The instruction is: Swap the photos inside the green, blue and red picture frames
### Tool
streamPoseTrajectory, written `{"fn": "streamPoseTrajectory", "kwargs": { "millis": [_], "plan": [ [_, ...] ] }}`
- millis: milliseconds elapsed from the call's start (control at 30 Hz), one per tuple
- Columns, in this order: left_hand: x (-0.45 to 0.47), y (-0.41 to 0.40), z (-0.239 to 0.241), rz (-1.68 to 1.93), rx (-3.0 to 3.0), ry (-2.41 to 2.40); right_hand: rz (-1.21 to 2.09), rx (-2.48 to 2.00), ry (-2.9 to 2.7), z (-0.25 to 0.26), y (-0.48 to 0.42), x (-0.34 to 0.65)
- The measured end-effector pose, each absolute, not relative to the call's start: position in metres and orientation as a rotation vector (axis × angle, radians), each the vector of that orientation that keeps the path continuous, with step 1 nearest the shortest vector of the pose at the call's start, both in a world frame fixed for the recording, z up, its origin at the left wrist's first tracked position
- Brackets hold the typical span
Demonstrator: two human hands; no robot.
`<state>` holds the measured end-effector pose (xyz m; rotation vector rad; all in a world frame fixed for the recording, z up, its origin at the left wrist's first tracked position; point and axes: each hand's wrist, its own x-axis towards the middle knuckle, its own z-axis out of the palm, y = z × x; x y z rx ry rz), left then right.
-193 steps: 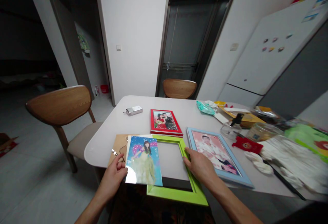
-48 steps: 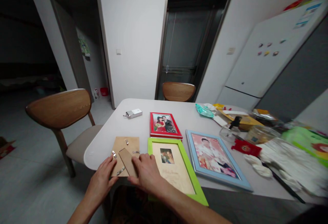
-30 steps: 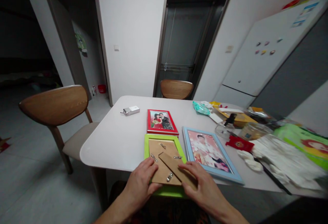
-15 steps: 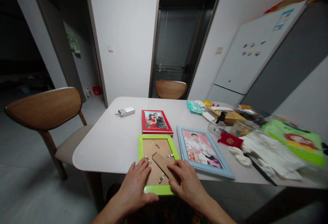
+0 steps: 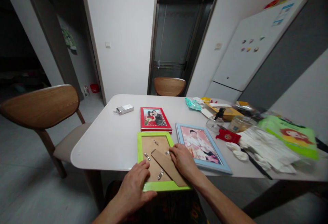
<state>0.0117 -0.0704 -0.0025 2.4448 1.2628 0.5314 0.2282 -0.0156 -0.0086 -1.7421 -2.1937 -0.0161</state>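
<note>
A green picture frame [image 5: 139, 148] lies face down at the table's near edge, its brown backing board [image 5: 148, 137] up. Several small metal clips [image 5: 160, 175] sit on the board, and a brown stand leg [image 5: 166, 167] crosses it at a slant. My left hand [image 5: 137, 181] holds the frame's lower left corner, fingers on the back and thumb along the front edge. With fingers bent together, my right hand [image 5: 185, 160] is at the clip on the right side [image 5: 167, 152], partly covering it. Its palm hangs over the stand leg and the frame's right edge.
Behind the green frame lies a red picture frame [image 5: 167, 124]; a blue one [image 5: 183, 145] lies to the right. A silver-grey device [image 5: 124, 109] rests at the back left. White cloths [image 5: 266, 147], a red packet [image 5: 228, 136] and a green bag [image 5: 292, 135] crowd the right side.
My right hand has moved from the stand leg's lower part up to the right-hand clip, uncovering the leg's wide end. My left hand stays on the frame. The view has shifted slightly.
</note>
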Motion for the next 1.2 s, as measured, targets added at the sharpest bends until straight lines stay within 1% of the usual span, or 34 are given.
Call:
{"fn": "streamPoseTrajectory", "kwargs": {
  "millis": [200, 433, 633, 767, 900, 1100, 1200],
  "plan": [
    [0.011, -0.071, -0.010, 0.583, 2.429, 1.270, 0.035, -1.708, -2.145, -0.013, -0.003, 0.229],
    [0.014, -0.072, -0.010, 0.603, 2.398, 1.325, 0.103, -1.545, -2.233, -0.012, -0.009, 0.235],
    [0.013, -0.070, -0.012, 0.609, 2.407, 1.305, 0.128, -1.569, -2.190, -0.010, -0.013, 0.236],
    [0.012, -0.069, -0.015, 0.644, 2.407, 1.294, 0.119, -1.493, -2.180, -0.005, -0.018, 0.219],
    [0.012, -0.069, -0.017, 0.645, 2.405, 1.285, 0.207, -1.362, -2.285, -0.002, -0.018, 0.185],
    [0.011, -0.068, -0.017, 0.631, 2.382, 1.290, 0.214, -1.396, -2.385, 0.002, -0.009, 0.154],
    [0.010, -0.067, -0.017, 0.667, 2.371, 1.261, 0.230, -1.330, -2.426, 0.003, -0.010, 0.151]
  ]
}}
